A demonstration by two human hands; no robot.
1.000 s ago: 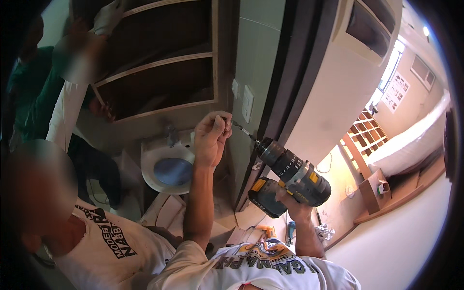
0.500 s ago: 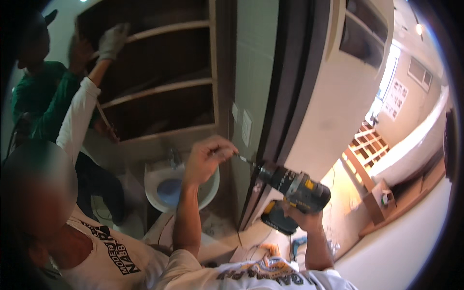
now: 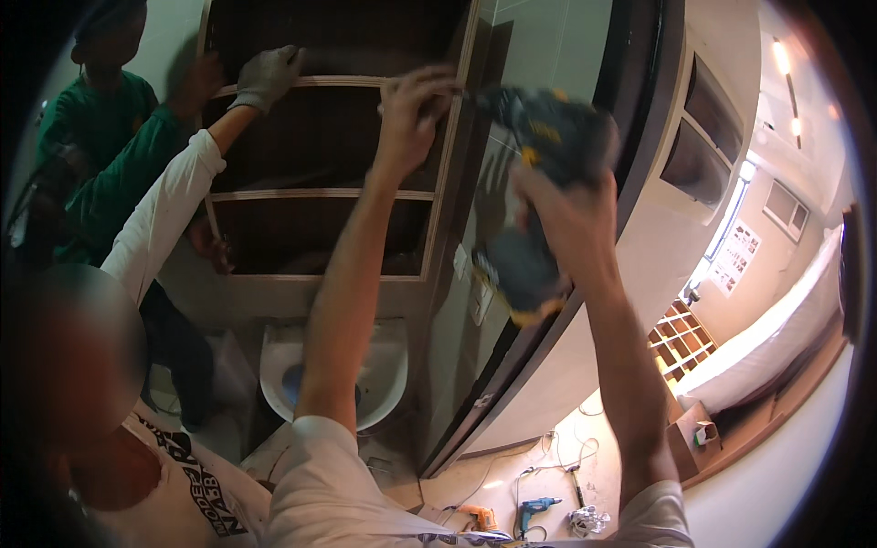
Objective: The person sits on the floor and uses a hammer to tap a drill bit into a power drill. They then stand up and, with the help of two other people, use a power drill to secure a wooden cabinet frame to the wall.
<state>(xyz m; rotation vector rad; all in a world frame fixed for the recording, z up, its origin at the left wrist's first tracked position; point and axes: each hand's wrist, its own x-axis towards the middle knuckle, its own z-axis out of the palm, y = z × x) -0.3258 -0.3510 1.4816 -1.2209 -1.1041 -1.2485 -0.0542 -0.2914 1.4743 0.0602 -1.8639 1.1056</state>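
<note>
My right hand [image 3: 580,215] grips a black and yellow cordless drill [image 3: 548,128] by its handle, raised at the right side of a dark wooden shelf cabinet [image 3: 365,194]. The drill is blurred and points left. Right at its tip, my left hand [image 3: 411,119] is raised in front of the cabinet's right side, fingers bent together. Whatever is between those fingers is too small and blurred to make out. A co-worker's gloved hand [image 3: 267,80] holds the cabinet's shelf edge on the left. Another person in green [image 3: 100,137] also has hands at its left side.
Below the cabinet is a white washbasin [image 3: 382,402] with something blue in it. A dark door frame [image 3: 630,100] stands close on the right. Orange [image 3: 480,518] and blue power tools [image 3: 537,508] with cords lie on the floor. A plastic-wrapped long piece [image 3: 767,338] lies farther right.
Both my hands have risen, bringing the drill from basin height up to the cabinet's right side. The view has shifted. The co-workers' hands remain at the cabinet.
</note>
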